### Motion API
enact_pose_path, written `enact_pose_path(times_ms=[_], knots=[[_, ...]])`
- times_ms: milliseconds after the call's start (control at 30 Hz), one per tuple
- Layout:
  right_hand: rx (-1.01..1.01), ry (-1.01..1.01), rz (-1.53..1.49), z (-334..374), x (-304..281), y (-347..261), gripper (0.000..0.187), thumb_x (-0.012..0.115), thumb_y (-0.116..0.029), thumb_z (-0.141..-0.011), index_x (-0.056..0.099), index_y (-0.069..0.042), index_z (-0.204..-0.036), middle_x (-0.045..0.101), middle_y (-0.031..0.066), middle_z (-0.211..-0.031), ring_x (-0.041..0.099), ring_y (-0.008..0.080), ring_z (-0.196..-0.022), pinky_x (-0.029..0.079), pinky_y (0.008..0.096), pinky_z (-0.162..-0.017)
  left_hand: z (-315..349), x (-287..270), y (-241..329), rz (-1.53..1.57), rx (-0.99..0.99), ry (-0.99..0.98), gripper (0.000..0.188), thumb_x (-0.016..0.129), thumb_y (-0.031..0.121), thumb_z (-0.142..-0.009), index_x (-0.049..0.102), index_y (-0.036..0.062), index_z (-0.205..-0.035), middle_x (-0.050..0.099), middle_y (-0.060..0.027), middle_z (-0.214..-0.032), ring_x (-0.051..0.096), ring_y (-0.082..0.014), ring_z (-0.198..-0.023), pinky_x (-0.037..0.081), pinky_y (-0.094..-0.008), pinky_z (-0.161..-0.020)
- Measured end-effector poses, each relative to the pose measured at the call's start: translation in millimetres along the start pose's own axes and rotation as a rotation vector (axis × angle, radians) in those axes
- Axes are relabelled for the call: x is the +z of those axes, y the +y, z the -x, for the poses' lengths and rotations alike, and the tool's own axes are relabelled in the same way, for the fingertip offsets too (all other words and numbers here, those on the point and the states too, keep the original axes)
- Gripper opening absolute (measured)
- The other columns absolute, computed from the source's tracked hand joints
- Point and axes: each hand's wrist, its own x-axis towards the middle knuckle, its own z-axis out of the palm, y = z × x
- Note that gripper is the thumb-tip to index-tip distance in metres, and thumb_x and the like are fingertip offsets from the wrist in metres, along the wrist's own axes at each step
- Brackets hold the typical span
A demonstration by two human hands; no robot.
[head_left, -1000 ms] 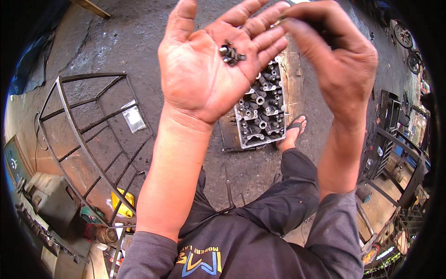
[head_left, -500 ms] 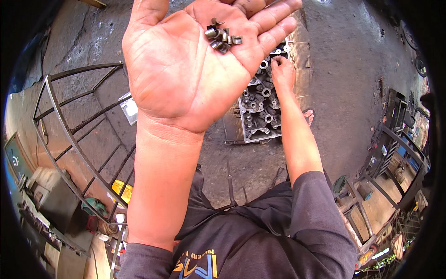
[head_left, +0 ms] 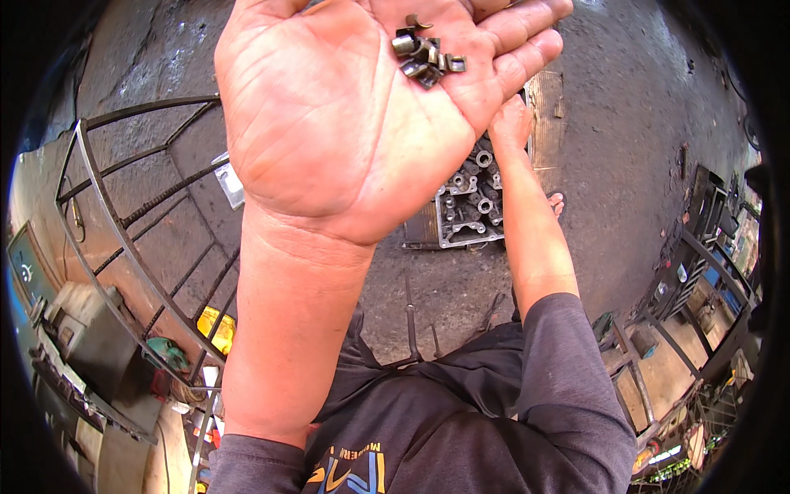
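My left hand (head_left: 362, 107) is raised close to the camera, palm up and cupped, with several small dark metal pieces (head_left: 424, 53) lying at the base of its fingers. My right hand (head_left: 510, 123) reaches down to a grey metal cylinder head (head_left: 469, 206) on the concrete floor; its fingers are hidden behind my left hand, so I cannot see what they touch. The cylinder head rests on a flat board (head_left: 547, 99).
A curved frame of dark steel rods (head_left: 123, 239) stands at the left. A grey machine box (head_left: 82, 337) and a yellow object (head_left: 216, 328) lie lower left. Metal racks (head_left: 699, 272) stand at the right. Long thin tools (head_left: 409, 321) lie on the floor near my lap.
My left hand rose nearer the camera with the small pieces in its palm. My right hand left the palm and dropped to the cylinder head.
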Motion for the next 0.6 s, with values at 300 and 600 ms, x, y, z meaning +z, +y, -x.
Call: enact_pose_path(times_ms=[300, 600], knots=[[-0.039, -0.018, 0.079, 0.0, 8.0, 5.6, 0.025, 0.066, -0.029, -0.093, 0.075, -0.008, -0.105, 0.071, 0.0142, -0.110, 0.069, 0.0358, -0.105, 0.054, 0.0484, -0.091, 1.4, -5.8, -1.5, 0.020, 0.004, 0.004, 0.087, 0.048, 0.059, -0.101, 0.039, -0.0109, -0.151, 0.036, -0.0314, -0.159, 0.033, -0.0447, -0.150, 0.029, -0.0536, -0.123], [-0.052, 0.052, 0.021, 8.1, 8.5, 14.2, 0.022, 0.068, -0.027, -0.092, 0.077, -0.014, -0.106, 0.072, 0.0115, -0.110, 0.069, 0.0345, -0.104, 0.054, 0.0466, -0.090, 3.6, -8.7, -3.3, 0.036, 0.007, 0.006, 0.087, 0.048, 0.060, -0.101, 0.039, -0.0106, -0.151, 0.037, -0.0311, -0.159, 0.034, -0.0442, -0.149, 0.030, -0.0530, -0.123]])
